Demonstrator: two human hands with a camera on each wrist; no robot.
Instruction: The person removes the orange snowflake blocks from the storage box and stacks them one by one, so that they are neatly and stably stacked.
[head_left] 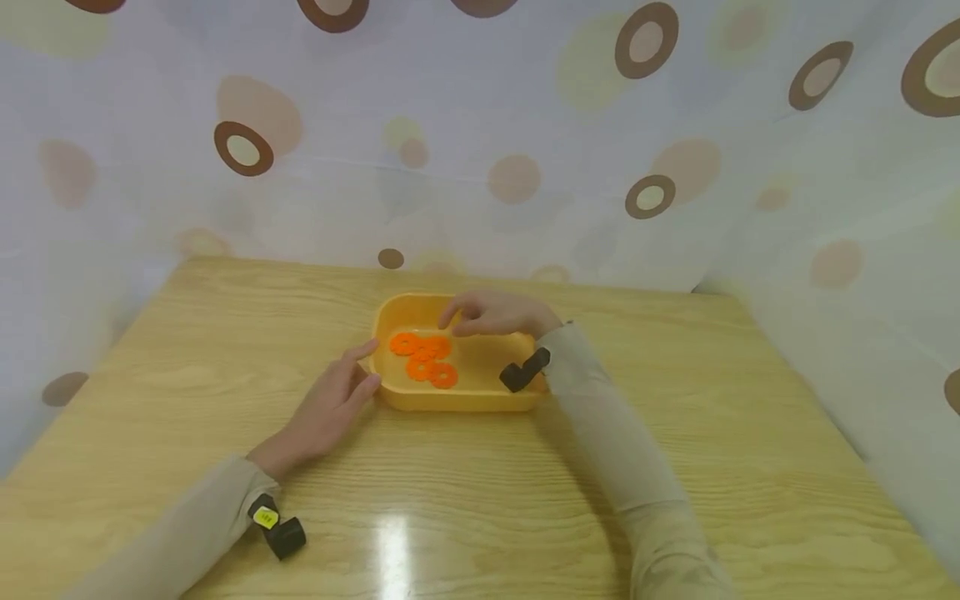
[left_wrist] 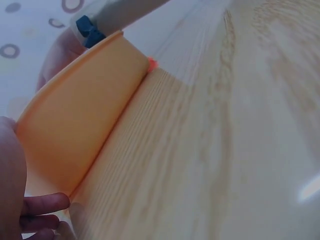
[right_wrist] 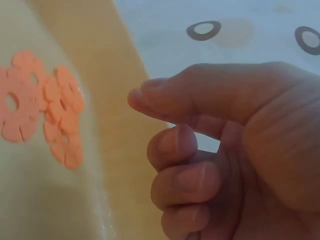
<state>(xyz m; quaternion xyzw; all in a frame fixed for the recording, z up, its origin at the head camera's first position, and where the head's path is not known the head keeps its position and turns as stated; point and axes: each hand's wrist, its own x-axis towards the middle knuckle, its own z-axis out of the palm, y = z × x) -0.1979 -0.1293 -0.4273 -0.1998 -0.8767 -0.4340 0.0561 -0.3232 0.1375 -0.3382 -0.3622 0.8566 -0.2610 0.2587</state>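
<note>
While L hand [head_left: 326, 412], thumb & index apart, touches yellow tray [head_left: 465, 402] on bench [head_left: 480, 492], R hand [head_left: 498, 314] hovers over it, empty, fingers loosely bent; orange flower pcs [head_left: 424, 360] lie inside, L side.

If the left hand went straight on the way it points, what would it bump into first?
Probably the yellow tray, at its left end: the left hand appears right up against it, though actual contact is hard to judge.

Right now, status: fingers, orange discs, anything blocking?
Left fingers touching yellow tray. Right fingers look empty, above it. Orange flower-shaped discs clustered inside, left end. Nothing visibly blocking.
</note>
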